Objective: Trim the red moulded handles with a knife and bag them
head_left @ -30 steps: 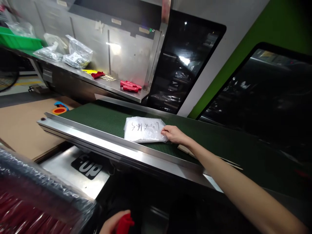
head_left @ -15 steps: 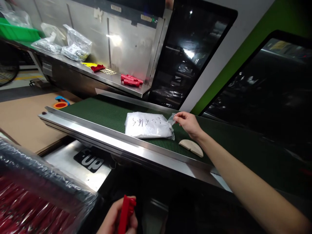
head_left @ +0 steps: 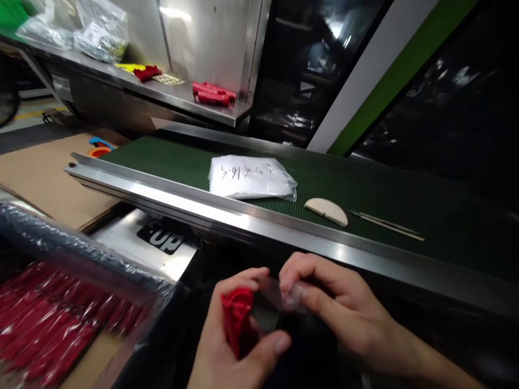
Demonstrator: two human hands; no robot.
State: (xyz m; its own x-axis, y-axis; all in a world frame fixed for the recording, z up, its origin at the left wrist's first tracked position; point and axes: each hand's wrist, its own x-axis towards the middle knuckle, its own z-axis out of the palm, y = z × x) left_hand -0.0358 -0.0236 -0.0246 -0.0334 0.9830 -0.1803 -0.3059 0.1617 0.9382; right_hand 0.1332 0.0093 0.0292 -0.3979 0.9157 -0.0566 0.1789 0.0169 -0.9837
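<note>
A red plastic part [head_left: 236, 319] rests in my left hand [head_left: 231, 346], its fingers curved round it. Just to the right, my right hand [head_left: 340, 313] pinches a thin clear plastic bag [head_left: 295, 298] between thumb and fingers; the bag is partly blurred. Beyond both hands, a white packet with handwriting [head_left: 251, 178] lies on the green ribbed conveyor belt [head_left: 174, 156]. A pale half-round piece [head_left: 326, 210] and tweezers [head_left: 387, 225] lie on the belt to the right of the packet.
The conveyor's metal rail [head_left: 194, 208] runs between my hands and the belt. At the lower left is a plastic-lined box [head_left: 81, 254] of bagged red parts [head_left: 40, 324]. Red parts [head_left: 213, 94] and clear bags [head_left: 101, 35] sit on the metal shelf. An orange and blue tape dispenser [head_left: 100, 147] lies on cardboard.
My right hand has left the packet and come back beside my left hand with a clear bag in its fingers. My left hand has risen with the red part. The view has tilted down.
</note>
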